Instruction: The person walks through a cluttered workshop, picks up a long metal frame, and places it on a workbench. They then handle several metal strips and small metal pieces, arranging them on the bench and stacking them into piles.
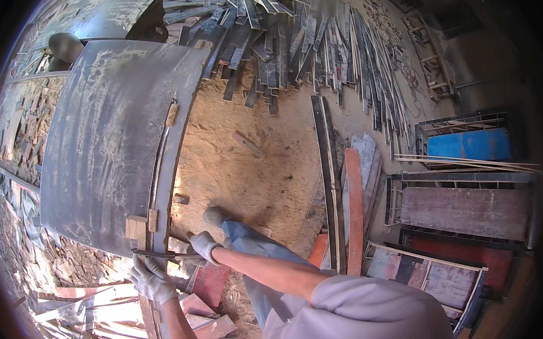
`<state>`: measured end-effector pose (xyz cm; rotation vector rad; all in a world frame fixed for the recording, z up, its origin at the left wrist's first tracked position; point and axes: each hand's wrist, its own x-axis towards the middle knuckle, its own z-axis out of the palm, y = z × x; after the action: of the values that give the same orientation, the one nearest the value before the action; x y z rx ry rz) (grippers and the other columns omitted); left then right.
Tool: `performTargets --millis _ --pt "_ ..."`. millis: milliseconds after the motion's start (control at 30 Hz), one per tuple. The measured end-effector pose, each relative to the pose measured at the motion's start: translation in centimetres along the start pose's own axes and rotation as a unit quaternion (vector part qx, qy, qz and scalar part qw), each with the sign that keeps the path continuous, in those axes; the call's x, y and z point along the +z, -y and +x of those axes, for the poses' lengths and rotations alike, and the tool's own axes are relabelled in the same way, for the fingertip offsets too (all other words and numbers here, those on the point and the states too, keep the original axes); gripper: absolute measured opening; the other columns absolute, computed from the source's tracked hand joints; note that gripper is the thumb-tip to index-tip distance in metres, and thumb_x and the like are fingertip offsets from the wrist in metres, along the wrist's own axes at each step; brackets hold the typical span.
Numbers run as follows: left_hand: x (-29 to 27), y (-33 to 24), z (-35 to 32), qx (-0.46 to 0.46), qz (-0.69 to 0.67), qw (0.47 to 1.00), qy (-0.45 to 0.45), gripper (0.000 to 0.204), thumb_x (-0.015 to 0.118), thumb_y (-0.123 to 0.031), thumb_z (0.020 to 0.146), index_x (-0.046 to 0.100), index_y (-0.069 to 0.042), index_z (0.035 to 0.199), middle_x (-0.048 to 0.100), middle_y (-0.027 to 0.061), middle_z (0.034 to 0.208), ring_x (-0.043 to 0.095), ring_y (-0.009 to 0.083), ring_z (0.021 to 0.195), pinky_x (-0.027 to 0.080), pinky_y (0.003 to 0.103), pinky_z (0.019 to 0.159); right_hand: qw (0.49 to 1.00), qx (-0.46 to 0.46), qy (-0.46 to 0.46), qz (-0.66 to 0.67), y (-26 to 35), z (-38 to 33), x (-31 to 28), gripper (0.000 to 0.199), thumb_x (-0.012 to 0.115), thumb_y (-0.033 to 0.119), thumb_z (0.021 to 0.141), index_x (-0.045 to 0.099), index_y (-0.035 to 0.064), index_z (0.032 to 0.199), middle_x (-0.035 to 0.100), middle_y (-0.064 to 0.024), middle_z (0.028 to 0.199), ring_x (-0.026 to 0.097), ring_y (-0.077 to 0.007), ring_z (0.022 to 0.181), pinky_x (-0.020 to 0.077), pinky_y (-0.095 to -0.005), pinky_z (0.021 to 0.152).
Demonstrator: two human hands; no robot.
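Item: slim dark metal bar [157,254], lying level at near corner of the big dark plywood panel [108,141], left hand [151,280] and right hand [205,245] (both gloved) clenched on it; prob. stiff, heavy-ish, grip near ends.

Sunlit sawdust floor [247,168], dark planks [304,41] heaped beyond, framed panels [461,212] stacked at one side.

Hard daylight floods the scene, brightest on the sandy sawdust-strewn ground [247,162]. Glare washes out the pale wooden scraps [110,312] at the near left. The far right lies in deep shadow. Fisheye distortion bends straight edges, a black vignette rings the frame, and the rim looks soft.
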<state>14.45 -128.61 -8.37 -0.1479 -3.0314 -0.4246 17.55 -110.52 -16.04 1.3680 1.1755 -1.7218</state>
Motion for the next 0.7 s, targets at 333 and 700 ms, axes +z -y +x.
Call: performTargets --millis 333,700 --pt "0.2 0.3 0.3 -0.017 0.026 0.999 0.026 0.045 0.052 -0.039 0.108 0.062 -0.006 0.137 0.064 0.0218 0.119 0.060 0.0443 0.110 0.048 0.057 0.090 0.989 -0.069 0.064 -0.112 -1.0 2.1 -1.1 0.058 0.052 0.055 0.108 0.075 0.0020 0.100 0.073 -0.0099 0.080 0.065 -0.0259 0.062 0.0526 -0.0435 0.056" --pt "0.1 -0.3 0.4 0.004 0.026 1.000 -0.013 0.039 0.055 -0.038 0.106 0.063 -0.006 0.127 0.058 0.0217 0.103 0.057 0.0441 0.100 0.046 0.059 0.086 0.985 -0.098 0.125 0.062 -5.6 1.7 -0.2 0.075 0.058 0.075 0.097 0.075 0.0025 0.104 0.073 -0.0111 0.080 0.072 -0.0259 0.078 0.0533 -0.0413 0.079"
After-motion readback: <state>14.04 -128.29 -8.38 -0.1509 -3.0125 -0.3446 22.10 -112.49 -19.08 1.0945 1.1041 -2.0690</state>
